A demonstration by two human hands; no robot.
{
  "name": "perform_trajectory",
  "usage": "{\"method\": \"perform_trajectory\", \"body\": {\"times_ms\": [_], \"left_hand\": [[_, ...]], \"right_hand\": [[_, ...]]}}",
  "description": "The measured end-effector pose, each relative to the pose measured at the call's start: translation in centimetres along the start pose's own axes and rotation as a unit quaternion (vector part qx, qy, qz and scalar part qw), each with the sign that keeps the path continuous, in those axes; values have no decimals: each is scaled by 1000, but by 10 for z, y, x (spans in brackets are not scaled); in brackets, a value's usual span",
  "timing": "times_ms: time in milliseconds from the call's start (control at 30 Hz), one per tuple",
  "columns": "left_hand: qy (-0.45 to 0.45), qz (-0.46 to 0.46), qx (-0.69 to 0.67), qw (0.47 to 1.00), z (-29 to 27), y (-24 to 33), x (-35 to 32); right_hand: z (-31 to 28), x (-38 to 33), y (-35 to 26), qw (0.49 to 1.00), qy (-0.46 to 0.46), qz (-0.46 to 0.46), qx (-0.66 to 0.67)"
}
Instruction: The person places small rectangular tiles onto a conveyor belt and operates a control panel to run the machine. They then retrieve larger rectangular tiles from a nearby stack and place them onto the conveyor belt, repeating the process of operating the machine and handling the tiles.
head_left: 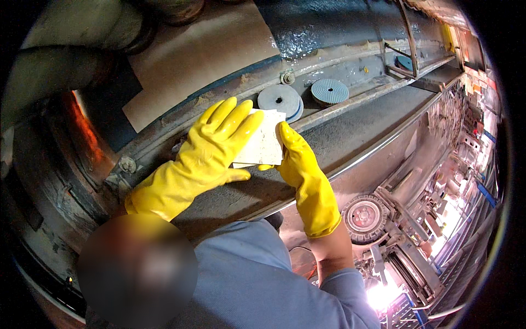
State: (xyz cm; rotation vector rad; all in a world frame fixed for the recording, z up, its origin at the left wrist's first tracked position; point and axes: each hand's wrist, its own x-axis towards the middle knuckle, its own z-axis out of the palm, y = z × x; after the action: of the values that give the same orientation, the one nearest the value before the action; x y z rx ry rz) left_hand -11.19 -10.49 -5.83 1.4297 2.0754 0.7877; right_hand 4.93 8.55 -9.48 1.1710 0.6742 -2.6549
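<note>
Both my hands wear yellow rubber gloves. My right hand grips a small stack of flat white square pieces by its right edge, with the thumb on top. Their material I cannot make out. Against the left side of the stack lies my left hand, its fingers stretched out and its thumb apart below. Just beyond the stack, pale grey round discs with a centre hole rest on the ledge, partly hidden by the pieces. To their right sits a grey-green disc with a textured face.
A long metal trough runs along the bench. A brown sheet lies at the far left, beside a wet dark surface. Another bluish disc is farther right. Below the bench stands a tyred wheel, near a bright light.
</note>
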Motion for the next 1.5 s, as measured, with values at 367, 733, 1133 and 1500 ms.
{"method": "perform_trajectory", "body": {"times_ms": [367,733,1133,1500], "left_hand": [[4,-37,-8,999,22,-6,-8],[80,-277,-769,571,18,-78,-77],[226,-305,-726,573,31,-101,-110],[443,-477,-467,599,30,-268,-168]], "right_hand": [[6,1,8,976,139,-75,-147],[-1,8,-3,948,239,-170,-125],[-6,11,2,945,250,-150,-149],[-8,9,4,952,218,-154,-150]]}}
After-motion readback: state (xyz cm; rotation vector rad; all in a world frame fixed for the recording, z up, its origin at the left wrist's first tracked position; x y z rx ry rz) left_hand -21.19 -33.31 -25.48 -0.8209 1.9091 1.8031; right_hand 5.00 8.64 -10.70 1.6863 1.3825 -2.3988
